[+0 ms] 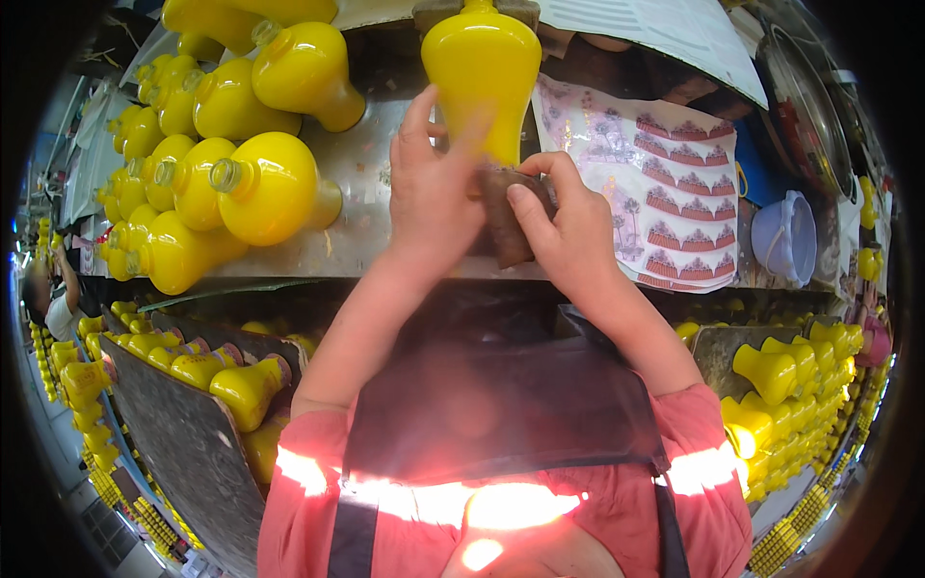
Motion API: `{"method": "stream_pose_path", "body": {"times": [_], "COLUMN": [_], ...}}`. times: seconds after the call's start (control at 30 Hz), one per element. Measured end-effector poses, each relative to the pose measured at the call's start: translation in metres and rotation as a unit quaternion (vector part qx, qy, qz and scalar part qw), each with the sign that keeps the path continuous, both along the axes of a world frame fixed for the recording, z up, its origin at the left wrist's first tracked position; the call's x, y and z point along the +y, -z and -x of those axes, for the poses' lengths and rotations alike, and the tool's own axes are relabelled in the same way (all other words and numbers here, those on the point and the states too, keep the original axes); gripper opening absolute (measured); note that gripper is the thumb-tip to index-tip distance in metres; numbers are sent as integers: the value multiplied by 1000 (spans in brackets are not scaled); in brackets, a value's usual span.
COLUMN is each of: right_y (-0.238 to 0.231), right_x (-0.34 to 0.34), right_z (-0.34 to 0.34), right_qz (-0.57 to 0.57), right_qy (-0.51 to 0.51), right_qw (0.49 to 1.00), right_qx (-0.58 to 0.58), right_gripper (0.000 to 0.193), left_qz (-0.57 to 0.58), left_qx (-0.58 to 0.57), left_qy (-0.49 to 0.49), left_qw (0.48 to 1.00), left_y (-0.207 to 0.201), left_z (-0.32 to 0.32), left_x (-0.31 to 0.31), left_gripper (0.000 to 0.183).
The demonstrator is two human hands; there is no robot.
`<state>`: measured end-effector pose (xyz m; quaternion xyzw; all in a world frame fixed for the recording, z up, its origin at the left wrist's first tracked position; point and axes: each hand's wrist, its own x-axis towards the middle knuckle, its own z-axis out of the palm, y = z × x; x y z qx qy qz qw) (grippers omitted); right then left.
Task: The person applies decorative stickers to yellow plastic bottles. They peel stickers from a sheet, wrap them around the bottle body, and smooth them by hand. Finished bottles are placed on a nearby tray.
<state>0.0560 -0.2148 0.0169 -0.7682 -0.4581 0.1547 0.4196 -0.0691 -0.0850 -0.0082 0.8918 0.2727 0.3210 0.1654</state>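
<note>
A glossy yellow bottle (482, 67) lies in front of me, its narrow neck pointing away and its base toward me. My left hand (434, 188) is at the left of its lower end, fingers stretched out, some blurred by motion; I see nothing held in it. At the base, my right hand (568, 212) has thumb and index finger bent around a dark brown, flat-sided piece (508, 226) whose kind I cannot make out. To the right of the bottle lies a white sheet of printed decals (689, 183), with red-brown shapes in rows and faint tree-like figures.
Several yellow bottles (275, 188) lie at the left of the metal table (361, 226). A pale blue bucket (785, 236) stands at the right edge. Boards with more yellow bottles flank me, a dark one (183, 414) at left. A person (63, 299) is at the far left.
</note>
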Motion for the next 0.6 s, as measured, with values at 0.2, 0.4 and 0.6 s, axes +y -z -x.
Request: {"method": "stream_pose_path", "body": {"times": [0.2,0.4,0.6], "right_y": [6,-3,0], "right_x": [-2,-5,-1], "right_z": [-19,1,-12], "right_qz": [63,-32,28], "right_qy": [24,-37,34], "right_qw": [991,999,993], "right_qx": [112,22,112], "right_gripper": [25,25,23], "left_qz": [125,64,181], "left_qx": [-82,-38,-82], "left_qy": [81,11,60], "left_qw": [985,997,978], "left_y": [2,0,0], "left_z": [11,1,8], "left_x": [11,-3,9], "left_gripper": [84,91,91]}}
